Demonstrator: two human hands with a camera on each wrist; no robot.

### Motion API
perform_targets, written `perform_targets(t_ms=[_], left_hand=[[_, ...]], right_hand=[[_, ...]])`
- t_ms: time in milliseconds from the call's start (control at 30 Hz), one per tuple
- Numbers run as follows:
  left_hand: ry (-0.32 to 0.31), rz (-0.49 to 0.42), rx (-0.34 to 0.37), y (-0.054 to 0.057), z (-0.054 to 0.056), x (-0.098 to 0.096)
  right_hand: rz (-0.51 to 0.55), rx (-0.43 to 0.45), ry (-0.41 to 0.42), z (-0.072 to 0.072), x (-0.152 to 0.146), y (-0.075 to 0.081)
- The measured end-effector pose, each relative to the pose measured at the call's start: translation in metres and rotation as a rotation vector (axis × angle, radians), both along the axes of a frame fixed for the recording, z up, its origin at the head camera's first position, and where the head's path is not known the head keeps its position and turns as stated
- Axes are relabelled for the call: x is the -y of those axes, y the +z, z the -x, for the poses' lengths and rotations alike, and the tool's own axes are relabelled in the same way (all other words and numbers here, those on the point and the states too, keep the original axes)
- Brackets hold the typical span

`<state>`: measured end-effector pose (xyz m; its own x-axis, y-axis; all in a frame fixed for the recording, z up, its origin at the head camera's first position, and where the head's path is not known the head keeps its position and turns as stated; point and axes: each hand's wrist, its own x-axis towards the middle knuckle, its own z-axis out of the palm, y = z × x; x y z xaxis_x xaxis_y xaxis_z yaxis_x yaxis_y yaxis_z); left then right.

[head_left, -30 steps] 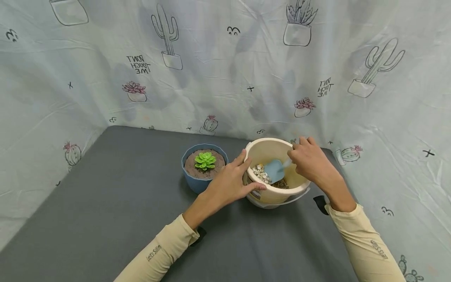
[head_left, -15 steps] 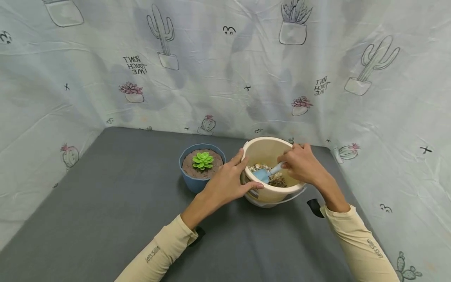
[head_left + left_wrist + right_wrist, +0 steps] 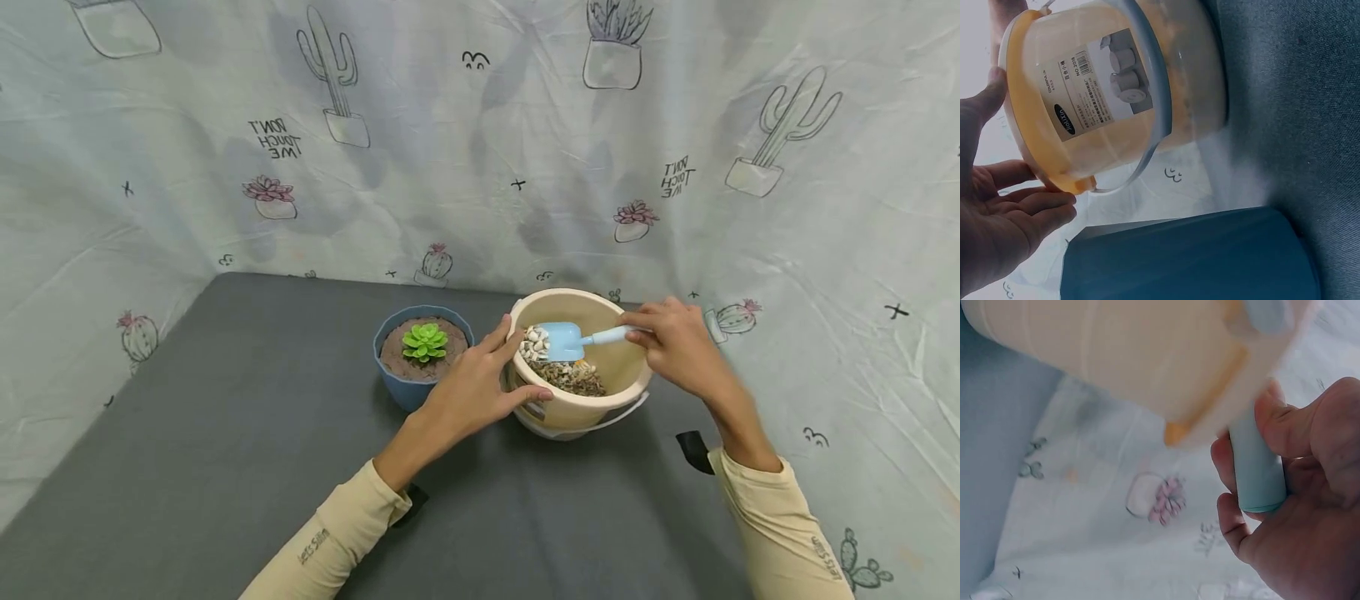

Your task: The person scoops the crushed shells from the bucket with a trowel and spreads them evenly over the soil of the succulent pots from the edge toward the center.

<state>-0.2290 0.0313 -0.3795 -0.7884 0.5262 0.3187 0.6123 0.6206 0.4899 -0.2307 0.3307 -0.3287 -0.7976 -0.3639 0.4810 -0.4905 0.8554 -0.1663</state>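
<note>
A cream bucket (image 3: 577,417) stands at the back right, holding white pebbles (image 3: 534,343) and brownish gravel (image 3: 576,377). My left hand (image 3: 467,392) grips its left rim, thumb at the front and fingers along the side; in the left wrist view the thumb and fingers span the bucket's (image 3: 1066,140) rim. My right hand (image 3: 678,346) holds a light blue toy shovel (image 3: 564,342) by its handle, the blade inside the bucket beside the pebbles. The right wrist view shows fingers and thumb wrapped around the shovel handle (image 3: 1260,472); the bucket wall hides the blade there.
Just left of the bucket sits a blue pot (image 3: 408,393) of brown soil with a green succulent (image 3: 425,342) in it. The bucket's bail handle (image 3: 624,414) hangs down in front. A cactus-print cloth (image 3: 450,150) rises behind the grey table (image 3: 262,442).
The shovel dipped into the bucket's contents toward the left, then came up nearly level, nearer the rim. My right hand has shifted right. The left hand keeps its place on the rim.
</note>
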Motion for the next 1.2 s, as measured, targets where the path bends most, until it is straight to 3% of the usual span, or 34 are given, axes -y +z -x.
perform_targets(t_ms=[100, 267, 400, 500, 633, 733, 833, 967, 1067, 1200], left_hand=[[0.009, -0.010, 0.021, 0.001, 0.002, 0.002], [-0.011, -0.011, 0.102, 0.002, 0.002, 0.002], [-0.009, -0.014, 0.092, 0.007, 0.003, 0.007], [0.031, -0.022, 0.056, 0.013, 0.006, 0.022], [0.123, -0.024, 0.064, 0.019, 0.013, 0.061], [0.176, -0.043, 0.146, 0.016, 0.023, 0.089], [0.190, -0.065, 0.267, 0.009, 0.032, 0.105], [0.151, -0.054, 0.392, -0.001, 0.042, 0.103], [0.132, -0.040, 0.430, -0.006, 0.045, 0.094], [0.161, -0.025, 0.445, -0.005, 0.046, 0.088]], right_hand=[[0.018, -0.047, 0.027, 0.002, -0.007, 0.008], [0.042, -0.036, 0.024, 0.001, -0.019, 0.018], [0.068, -0.040, 0.009, -0.001, -0.024, 0.024], [0.104, -0.052, 0.017, -0.001, -0.020, 0.028], [0.133, -0.070, 0.052, 0.003, -0.004, 0.033], [0.111, -0.065, 0.069, 0.008, 0.012, 0.035], [0.090, -0.026, 0.071, 0.012, 0.028, 0.038], [0.072, 0.038, 0.067, 0.016, 0.048, 0.037], [0.036, 0.076, 0.050, 0.017, 0.061, 0.034], [-0.057, 0.074, 0.016, 0.019, 0.081, 0.032]])
